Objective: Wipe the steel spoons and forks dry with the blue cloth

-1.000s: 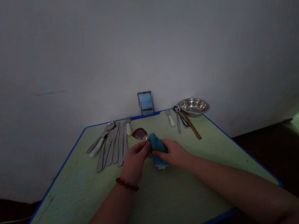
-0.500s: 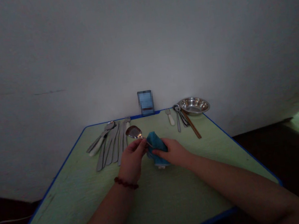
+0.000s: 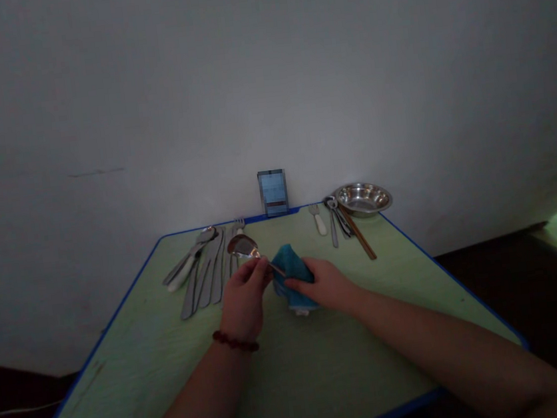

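A shiny metal spoon (image 3: 243, 246) is pinched at its neck by my left hand (image 3: 245, 290), its bowl pointing to the far left. My right hand (image 3: 324, 280) is closed on a blue cloth (image 3: 289, 261), which wraps around the spoon's handle. The handle's far end is hidden in the cloth and fingers. Just beyond my left hand, several table knives (image 3: 206, 281) lie side by side, with a fork (image 3: 239, 225) at their right and spoons (image 3: 184, 263) at their left.
At the back right stands a steel bowl (image 3: 364, 199), with wooden chopsticks (image 3: 358, 232), small spoons (image 3: 333, 223) and a white-handled fork (image 3: 317, 220) beside it. A phone-like screen (image 3: 273, 193) leans on the wall. The green table (image 3: 298, 381) has a blue edge.
The spoon has shifted slightly left, and more of its handle shows between my left fingers and the cloth. Both hands keep their hold.
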Demonstrator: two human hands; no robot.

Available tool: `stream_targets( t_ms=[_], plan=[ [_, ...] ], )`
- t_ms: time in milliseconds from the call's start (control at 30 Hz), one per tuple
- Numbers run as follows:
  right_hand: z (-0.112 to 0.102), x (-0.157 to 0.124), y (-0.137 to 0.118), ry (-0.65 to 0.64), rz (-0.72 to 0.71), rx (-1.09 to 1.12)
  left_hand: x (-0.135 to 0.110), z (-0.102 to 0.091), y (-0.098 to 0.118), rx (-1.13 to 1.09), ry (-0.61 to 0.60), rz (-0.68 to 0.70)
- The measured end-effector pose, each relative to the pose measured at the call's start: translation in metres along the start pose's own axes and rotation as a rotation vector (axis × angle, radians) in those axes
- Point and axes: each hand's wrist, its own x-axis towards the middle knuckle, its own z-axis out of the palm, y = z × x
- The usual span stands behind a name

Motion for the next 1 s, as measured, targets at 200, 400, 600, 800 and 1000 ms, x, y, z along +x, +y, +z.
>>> stream_targets(
  t_ms=[200, 400, 600, 800, 1000],
  plan=[
    [-0.0007, -0.0006, -0.0011, -0.006, 0.010, 0.016, -0.0005, 0.0003, 0.0010, -0.007, -0.009, 0.002],
    [-0.0006, -0.0010, -0.0011, 0.005, 0.019, 0.016, -0.0019, 0.0012, 0.0008, -0.001, -0.023, -0.026],
    [-0.0010, -0.0009, -0.0013, -0.002, 0.010, 0.029, -0.0046, 0.0027, -0.0001, -0.002, -0.074, -0.053],
    [-0.0012, 0.0002, -0.0010, 0.024, 0.001, 0.045, -0.0028, -0.0001, -0.0042, 0.036, -0.153, -0.053],
    [-0.0004, -0.0005, -0.0011, 0.028, 0.009, 0.054, -0.0022, -0.0013, -0.0056, 0.076, -0.175, -0.043]
  ],
)
